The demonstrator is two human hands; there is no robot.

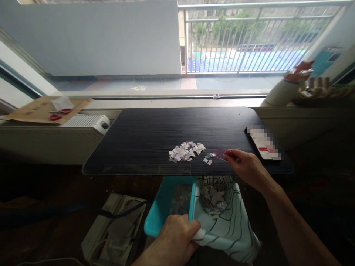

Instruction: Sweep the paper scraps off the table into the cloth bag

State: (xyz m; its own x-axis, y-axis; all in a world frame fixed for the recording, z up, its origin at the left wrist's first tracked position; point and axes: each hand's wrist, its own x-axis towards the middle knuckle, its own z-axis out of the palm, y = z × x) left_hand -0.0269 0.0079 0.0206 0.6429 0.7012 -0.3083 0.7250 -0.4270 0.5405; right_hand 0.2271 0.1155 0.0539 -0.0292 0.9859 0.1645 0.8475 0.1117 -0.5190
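Right hand (pixel 245 165) pinches translucent red plastic piece (pixel 220 154) beside small white scraps (pixel 183 152); below them, left hand (pixel 179 232) clasps turquoise plastic bin (pixel 158 210)

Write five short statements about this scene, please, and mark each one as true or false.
1. The right hand holds a thin reddish piece. True.
2. The left hand lies flat on the black table. False: the left hand grips the edges where the turquoise bin and the patterned bin meet.
3. A pile of small pale pieces lies on the black table. True.
4. The phone is left of that pile. False: the phone is to its right.
5. The patterned bin contains loose pieces. True.
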